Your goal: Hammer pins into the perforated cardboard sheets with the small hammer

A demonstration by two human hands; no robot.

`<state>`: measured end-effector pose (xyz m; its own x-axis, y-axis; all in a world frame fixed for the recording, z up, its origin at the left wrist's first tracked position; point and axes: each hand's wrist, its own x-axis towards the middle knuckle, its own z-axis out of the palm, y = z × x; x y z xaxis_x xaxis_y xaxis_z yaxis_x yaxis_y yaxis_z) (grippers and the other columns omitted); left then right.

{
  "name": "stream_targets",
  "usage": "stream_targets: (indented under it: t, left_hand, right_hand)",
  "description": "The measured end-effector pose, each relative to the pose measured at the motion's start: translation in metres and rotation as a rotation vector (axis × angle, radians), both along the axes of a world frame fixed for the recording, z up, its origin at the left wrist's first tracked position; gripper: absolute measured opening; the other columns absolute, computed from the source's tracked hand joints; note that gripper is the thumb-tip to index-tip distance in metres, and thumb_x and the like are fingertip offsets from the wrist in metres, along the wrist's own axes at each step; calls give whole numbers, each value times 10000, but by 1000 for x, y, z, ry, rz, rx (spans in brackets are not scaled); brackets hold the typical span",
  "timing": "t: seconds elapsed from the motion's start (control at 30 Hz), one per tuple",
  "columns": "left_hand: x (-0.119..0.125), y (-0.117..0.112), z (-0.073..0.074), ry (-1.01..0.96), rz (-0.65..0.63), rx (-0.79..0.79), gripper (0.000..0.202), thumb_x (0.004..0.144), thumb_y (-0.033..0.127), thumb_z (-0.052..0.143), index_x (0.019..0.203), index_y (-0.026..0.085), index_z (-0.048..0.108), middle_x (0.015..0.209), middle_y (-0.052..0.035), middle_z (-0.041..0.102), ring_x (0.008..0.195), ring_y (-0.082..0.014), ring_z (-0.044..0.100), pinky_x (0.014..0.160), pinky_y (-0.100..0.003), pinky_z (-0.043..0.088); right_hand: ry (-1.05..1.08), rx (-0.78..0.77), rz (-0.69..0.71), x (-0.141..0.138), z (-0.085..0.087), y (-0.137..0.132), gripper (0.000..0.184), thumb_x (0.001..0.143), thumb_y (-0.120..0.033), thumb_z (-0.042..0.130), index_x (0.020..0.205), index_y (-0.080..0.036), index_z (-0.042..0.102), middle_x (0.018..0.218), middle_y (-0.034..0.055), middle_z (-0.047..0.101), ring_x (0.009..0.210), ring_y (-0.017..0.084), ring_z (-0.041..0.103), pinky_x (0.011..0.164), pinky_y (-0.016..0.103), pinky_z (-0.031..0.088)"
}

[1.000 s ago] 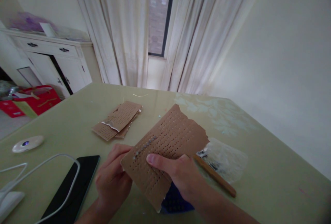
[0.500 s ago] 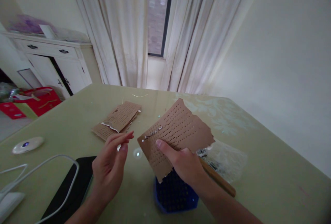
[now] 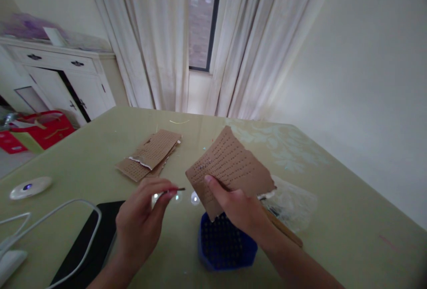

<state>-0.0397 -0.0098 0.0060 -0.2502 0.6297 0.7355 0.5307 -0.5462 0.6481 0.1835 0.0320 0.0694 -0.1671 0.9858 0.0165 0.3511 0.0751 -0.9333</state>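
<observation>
My right hand point(image 3: 238, 206) grips a torn piece of brown cardboard point(image 3: 230, 162) punched with rows of small holes, its thumb pressed on the face. Tiny shiny bits point(image 3: 206, 164) show near the card's left side. Left of the card, my left hand point(image 3: 147, 209) pinches a thin dark pin-like piece point(image 3: 180, 189) between thumb and fingertips, apart from the card. Beneath the card and right hand stands a blue octagonal container point(image 3: 228, 260) with a grid-like inside, partly covered by both.
More perforated cardboard pieces point(image 3: 163, 146) lie stacked at the back left. A clear plastic bag point(image 3: 296, 204) and a wooden stick point(image 3: 288, 231) lie right of the container. At left are a black flat pad point(image 3: 85, 244), a white cable point(image 3: 95, 240) and a white oval device point(image 3: 30, 188).
My left hand has closed into a pinch and now holds the thin dark piece. Fewer shiny bits show on the card, which is shifted slightly right and up.
</observation>
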Motion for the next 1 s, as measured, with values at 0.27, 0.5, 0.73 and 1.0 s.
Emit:
stream_targets:
  t: [0.27, 0.5, 0.73, 1.0]
  left_hand:
    - [-36, 49, -39, 217, -22, -824, 321, 926, 437, 606, 974, 198, 815, 916, -95, 861, 833, -286, 802, 757, -367, 595]
    - [-29, 45, -45, 414, 138, -876, 203, 920, 309, 590, 981, 206, 754, 954, -117, 819, 873, -297, 761, 783, -374, 529]
    - [-24, 41, -39, 500, 168, -888, 180, 930, 166, 555, 972, 187, 728, 1102, -154, 761, 1003, -323, 747, 819, -390, 541]
    - [0, 14, -15, 185, -100, -148, 331, 903, 129, 640, 1205, 221, 739, 1153, -97, 771, 1024, -237, 762, 864, -316, 622]
  right_hand:
    - [72, -46, -62, 4, 5, 7, 419, 842, -645, 789, 1032, -282, 873, 1107, 67, 851, 1305, 393, 690, 1250, 585, 434]
    - [128, -95, -57, 2, 6, 0, 399, 803, -638, 842, 961, -273, 875, 1121, 69, 854, 1240, 394, 722, 1220, 619, 448]
    - [331, -238, -1, -4, 4, -10, 461, 745, -611, 927, 1042, -261, 885, 1161, 61, 856, 1169, 369, 762, 1112, 560, 563]
    - [452, -337, 33, -9, -6, -16, 469, 749, -563, 954, 1067, -226, 879, 1168, 89, 856, 1160, 371, 776, 1092, 554, 584]
